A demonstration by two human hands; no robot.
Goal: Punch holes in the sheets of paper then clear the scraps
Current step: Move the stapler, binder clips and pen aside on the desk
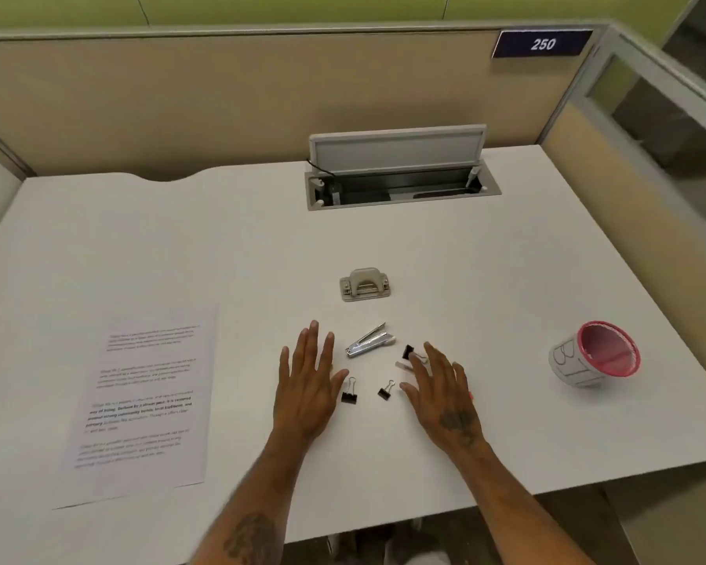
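A beige hole punch (366,284) sits on the white desk (486,279), beyond both hands. Printed sheets of paper (141,401) lie flat at the left of the desk. My left hand (308,381) hovers palm down with straight fingers, holding nothing, just left of a silver stapler (368,341). My right hand (441,395) is spread palm down to the right, its fingertips near a black binder clip (409,352). Two more binder clips, one (349,392) and the other (386,390), lie between the hands.
A small pink-rimmed bin (592,356) marked with letters lies tilted at the right of the desk. An open cable hatch (400,173) sits at the back centre. Beige partition walls enclose the desk, and its front edge is close to my arms.
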